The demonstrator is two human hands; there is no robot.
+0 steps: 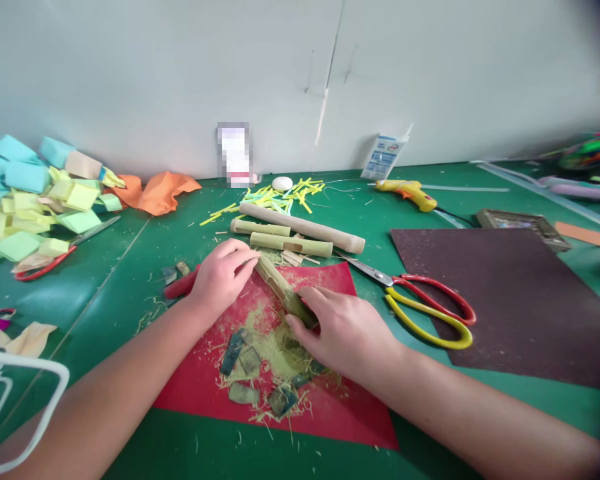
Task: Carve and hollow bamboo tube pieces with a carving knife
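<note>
A short bamboo tube [275, 280] with a slot cut in its side lies slanted over a red sheet [200, 373]. My right hand [337, 327] is wrapped round its near end. At the far end, the closed fingers of my left hand [225, 273] press on the tube; their undersides are hidden. A red handle [183, 283] pokes out beside my left hand, its other end out of sight. Pale green dust [280, 357], shavings and several dark worn sandpaper-like scraps [244, 393] cover the sheet below the tube.
Beyond the sheet lie a slotted bamboo piece [310, 247], a longer stick [305, 227] and yellow strips [265, 197]. Large scissors [420, 300] rest right, partly over a dark brown sheet [500, 287]. A yellow glue gun [410, 193] is behind; folded papers [25, 200] pile up left.
</note>
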